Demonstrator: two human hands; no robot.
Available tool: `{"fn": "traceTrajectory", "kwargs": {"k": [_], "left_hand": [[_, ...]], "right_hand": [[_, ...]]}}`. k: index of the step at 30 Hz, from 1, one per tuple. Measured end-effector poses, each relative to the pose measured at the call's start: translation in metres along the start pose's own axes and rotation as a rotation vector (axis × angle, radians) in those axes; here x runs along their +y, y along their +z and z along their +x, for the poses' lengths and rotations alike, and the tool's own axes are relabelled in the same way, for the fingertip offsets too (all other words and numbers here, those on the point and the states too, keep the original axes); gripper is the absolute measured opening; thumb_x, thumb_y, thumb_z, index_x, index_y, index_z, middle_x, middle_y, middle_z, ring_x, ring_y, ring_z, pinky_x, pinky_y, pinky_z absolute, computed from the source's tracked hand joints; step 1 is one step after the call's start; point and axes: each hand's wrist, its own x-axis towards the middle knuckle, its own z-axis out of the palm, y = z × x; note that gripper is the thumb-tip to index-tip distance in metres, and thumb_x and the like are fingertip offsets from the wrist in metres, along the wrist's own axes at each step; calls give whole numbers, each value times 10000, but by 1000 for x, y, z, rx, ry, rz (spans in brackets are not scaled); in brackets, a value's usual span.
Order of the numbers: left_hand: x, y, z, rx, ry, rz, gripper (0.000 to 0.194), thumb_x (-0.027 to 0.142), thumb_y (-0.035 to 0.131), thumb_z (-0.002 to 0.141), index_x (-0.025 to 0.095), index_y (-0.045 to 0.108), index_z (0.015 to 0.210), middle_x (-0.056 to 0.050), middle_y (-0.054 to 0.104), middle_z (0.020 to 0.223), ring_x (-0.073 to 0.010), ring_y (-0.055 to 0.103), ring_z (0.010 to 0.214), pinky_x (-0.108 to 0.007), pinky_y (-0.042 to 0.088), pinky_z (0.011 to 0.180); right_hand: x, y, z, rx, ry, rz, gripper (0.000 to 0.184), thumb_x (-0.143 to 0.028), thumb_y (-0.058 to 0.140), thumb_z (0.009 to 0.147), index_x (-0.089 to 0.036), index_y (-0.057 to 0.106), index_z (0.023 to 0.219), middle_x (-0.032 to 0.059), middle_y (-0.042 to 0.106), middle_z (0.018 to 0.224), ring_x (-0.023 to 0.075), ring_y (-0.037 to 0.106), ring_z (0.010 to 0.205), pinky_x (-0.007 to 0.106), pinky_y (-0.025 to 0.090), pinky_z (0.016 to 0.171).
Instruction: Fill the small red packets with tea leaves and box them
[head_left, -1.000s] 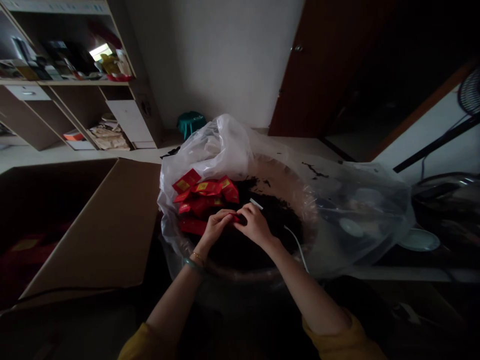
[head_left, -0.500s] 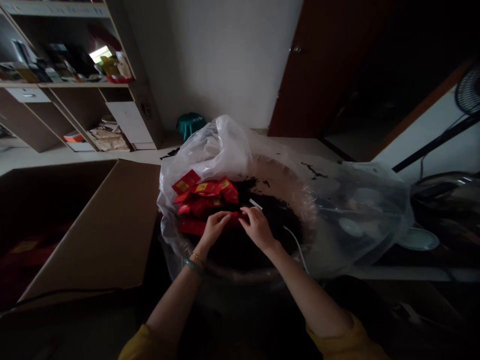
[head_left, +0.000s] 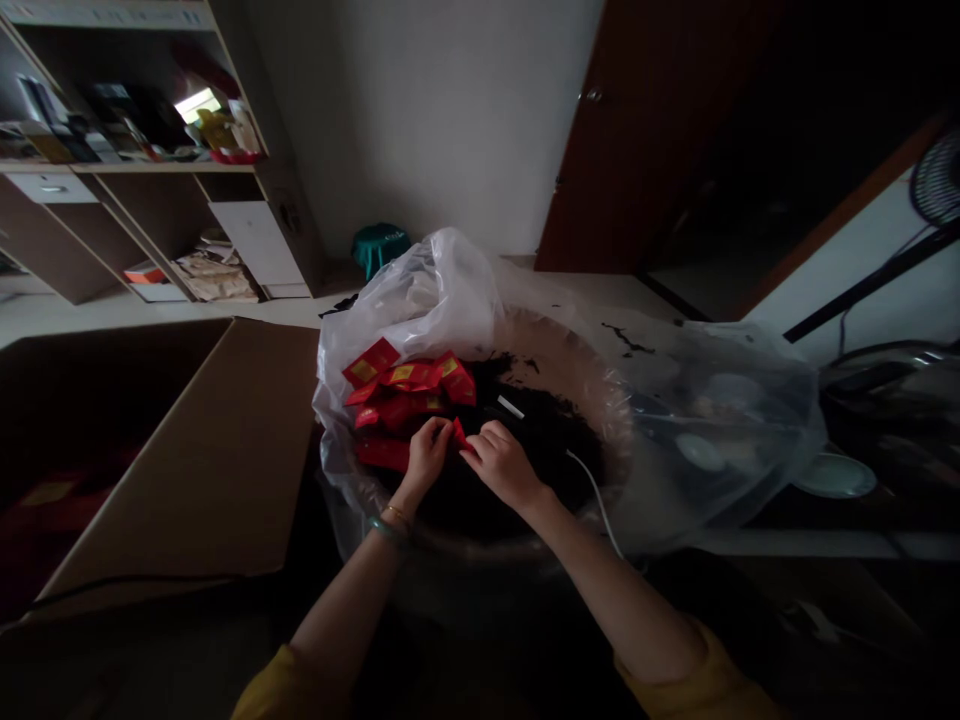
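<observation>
Between my two hands is a small red packet (head_left: pixel 459 434), partly hidden by the fingers. My left hand (head_left: pixel 427 455) pinches its left side, and my right hand (head_left: pixel 501 460) is closed on its right side. Both hands are over a round tub (head_left: pixel 589 365) lined with clear plastic. Dark, loose, leaf-like material (head_left: pixel 559 430) fills much of it. Just beyond my left hand, several red packets with yellow labels (head_left: pixel 412 375) lie heaped at the tub's left. A small white strip (head_left: pixel 511 407) rests on the dark material past my right hand.
At the left stands an open cardboard box (head_left: pixel 202 450) with red packets inside. White plastic sheeting (head_left: pixel 450 280) bunches up behind the tub. A white cord (head_left: pixel 596 485) hangs over its right rim. Farther right are a clear plastic bag (head_left: pixel 720 430) and a pale dish (head_left: pixel 836 475).
The red packet has turned from lying level between my fingertips to standing more upright. My left hand's fingers have curled in, and my right hand has shifted slightly down and left.
</observation>
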Motion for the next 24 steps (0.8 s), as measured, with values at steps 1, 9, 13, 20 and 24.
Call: {"fn": "traceTrajectory", "kwargs": {"k": [1,9,13,20,24], "left_hand": [[0,0,0,-2,9,-5,280,436,508,829,175,589,767,4,600,705,-118,519,648,-214,416,632],[-3,-2,0,43,88,-101,250,410,544,842,171,593,784,0,593,723,-125,524,674,-225,428,669],[-4,-2,-1,47,101,-91,206,358,548,851,171,606,787,-8,613,735,-128,544,685,-232,438,686],[-3,-3,-1,-33,104,-118,221,376,593,820,162,649,819,-41,674,809,-161,614,772,-256,474,738],[3,-3,-2,-79,83,-72,273,383,525,865,161,667,940,-70,702,939,-187,642,898,-287,479,841]], "right_hand": [[-1,-3,4,-51,2,-16,132,-183,539,895,-185,629,799,79,630,726,236,578,810,348,504,720],[-21,-15,27,-350,312,-48,222,-297,585,885,-159,600,1059,99,695,981,218,648,884,287,462,666],[-25,-19,31,-410,360,-58,204,-279,552,909,-162,613,1066,95,710,972,216,642,920,298,421,745],[-17,-17,29,-402,400,38,174,-309,546,920,-218,689,962,60,700,959,195,605,964,312,344,778],[-6,-17,28,-399,446,48,215,-339,535,925,-225,718,928,70,695,971,203,591,978,315,328,774]]}}
